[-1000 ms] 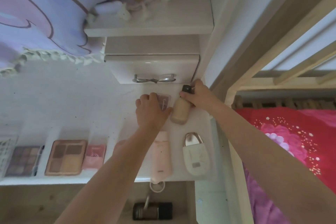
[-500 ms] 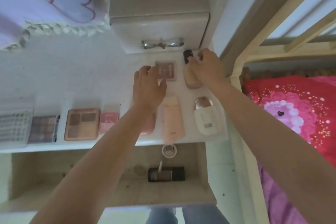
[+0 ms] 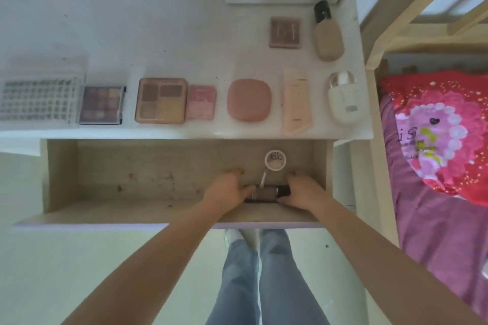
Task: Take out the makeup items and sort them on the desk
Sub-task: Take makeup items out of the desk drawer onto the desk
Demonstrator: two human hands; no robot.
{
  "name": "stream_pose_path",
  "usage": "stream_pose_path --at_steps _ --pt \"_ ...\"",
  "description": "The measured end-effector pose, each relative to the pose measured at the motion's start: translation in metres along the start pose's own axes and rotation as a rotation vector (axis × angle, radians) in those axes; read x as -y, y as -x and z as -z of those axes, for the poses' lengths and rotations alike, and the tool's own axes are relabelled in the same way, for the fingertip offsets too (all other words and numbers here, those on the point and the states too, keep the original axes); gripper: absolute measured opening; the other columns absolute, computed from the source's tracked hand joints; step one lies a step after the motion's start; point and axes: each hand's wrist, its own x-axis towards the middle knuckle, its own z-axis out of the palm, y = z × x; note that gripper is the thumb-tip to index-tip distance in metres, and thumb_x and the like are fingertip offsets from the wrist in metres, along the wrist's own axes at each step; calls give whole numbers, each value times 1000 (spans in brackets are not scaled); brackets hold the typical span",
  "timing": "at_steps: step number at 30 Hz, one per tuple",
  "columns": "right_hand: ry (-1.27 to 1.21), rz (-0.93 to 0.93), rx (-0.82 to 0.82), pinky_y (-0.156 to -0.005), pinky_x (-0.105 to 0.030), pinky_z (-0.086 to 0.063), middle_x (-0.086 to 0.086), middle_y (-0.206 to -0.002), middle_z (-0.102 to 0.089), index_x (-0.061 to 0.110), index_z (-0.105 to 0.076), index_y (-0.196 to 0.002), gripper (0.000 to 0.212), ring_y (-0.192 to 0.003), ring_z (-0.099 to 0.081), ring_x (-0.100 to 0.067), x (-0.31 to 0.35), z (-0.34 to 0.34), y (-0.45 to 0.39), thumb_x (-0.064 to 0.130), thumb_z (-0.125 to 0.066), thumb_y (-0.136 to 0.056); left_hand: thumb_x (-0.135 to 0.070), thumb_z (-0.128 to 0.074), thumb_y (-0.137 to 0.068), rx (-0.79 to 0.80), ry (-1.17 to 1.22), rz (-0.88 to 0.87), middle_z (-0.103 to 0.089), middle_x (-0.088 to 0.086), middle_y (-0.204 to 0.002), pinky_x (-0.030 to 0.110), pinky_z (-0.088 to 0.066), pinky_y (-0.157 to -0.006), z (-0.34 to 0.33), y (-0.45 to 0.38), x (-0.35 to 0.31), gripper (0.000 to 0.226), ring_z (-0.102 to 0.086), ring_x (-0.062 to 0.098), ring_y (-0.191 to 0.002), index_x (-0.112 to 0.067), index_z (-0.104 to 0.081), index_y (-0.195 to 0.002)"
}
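White desk point(image 3: 163, 34) across the upper frame, lined with sorted makeup: clear organizer point(image 3: 39, 95) at far left, two palettes point(image 3: 101, 105) point(image 3: 161, 100), blush point(image 3: 200, 101), compact point(image 3: 249, 100), tube point(image 3: 295, 103), white bottle point(image 3: 343, 99); foundation point(image 3: 328, 31) and small square palette point(image 3: 285, 32) above at right. Below, open drawer point(image 3: 126, 174) holding small jar point(image 3: 275, 160) and dark bottle point(image 3: 265, 192). Left hand point(image 3: 227, 190) and right hand point(image 3: 303, 191) at either end of dark bottle, fingers curled onto it, grip closing around it. Red bedding point(image 3: 443, 126) at right.
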Motion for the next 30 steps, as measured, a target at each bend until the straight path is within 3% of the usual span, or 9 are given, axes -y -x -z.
stream_pose_path --at_steps 3,8,13,17,19,22,25,28,30 --pt "-54 -8 -3 -87 -33 -47 -13 -121 -55 7 -50 -118 45 -106 -55 -27 4 -13 -14 21 -66 -78 -43 -57 -86 -6 42 11 -62 15 -113 35 -47 -86 -17 -17 -20 48 -58 30 -105 -5 -55 -114" --pt "-26 1 -10 -69 -26 -42 -17 -105 -62 2 -63 -95 22 -93 -60 -28 -4 -13 -26 17 -61 -80 -22 -46 -93 -70 21 45 -61 22 -114 38 -45 -86 -19 -37 -22 30 -56 35 -108 2 -57 -106" --pt "-99 4 35 -65 -24 -39 -12 -97 -57 9 -52 -89 18 -82 -53 -21 -10 -15 -15 20 -62 -80 -16 -49 -92 -72 93 61 -61 20 -114 31 -43 -82 -13 -25 9 25 -56 33 -106 1 -56 -108" --pt "-406 30 88 -58 -16 -34 6 -82 -46 22 -42 -83 27 -80 -47 -13 -11 -17 1 25 -68 -78 -15 -54 -89 -44 208 56 -61 16 -99 25 -36 -69 -1 -7 27 13 -57 28 -93 -7 -57 -99" --pt "-402 86 -3 -58 -14 -35 6 -84 -50 26 -45 -81 25 -83 -49 -13 -7 -12 13 24 -70 -78 -14 -57 -87 -52 255 40 -60 10 -88 23 -36 -65 12 3 30 5 -56 23 -83 -12 -53 -86" --pt "-425 131 -216 -69 -12 -41 3 -94 -56 15 -56 -104 30 -88 -53 -12 3 9 37 19 -70 -78 -11 -61 -84 -72 356 -31 -62 3 -82 21 -42 -66 36 20 28 6 -58 16 -72 -8 -61 -90" --pt "-680 200 -330 -84 -25 -50 3 -98 -59 25 -52 -102 34 -94 -60 -17 15 37 67 9 -70 -77 -6 -63 -83 -116 498 -113 -61 -4 -77 4 -41 -57 61 45 23 12 -54 2 -65 -16 -58 -87" --pt "-861 286 -494 -71 -17 -50 12 -88 -58 40 -46 -91 45 -75 -62 -2 31 75 89 7 -72 -75 -4 -64 -82 -244 660 -133 -59 -9 -73 3 -43 -58 94 58 12 18 -56 -1 -60 -19 -57 -89" --pt "-978 318 -616 -63 -14 -50 13 -83 -57 38 -45 -83 38 -63 -60 3 44 106 93 16 -73 -68 -2 -65 -81 -321 735 -149 -59 -8 -70 5 -44 -58 119 55 4 21 -57 -1 -56 -17 -60 -94"
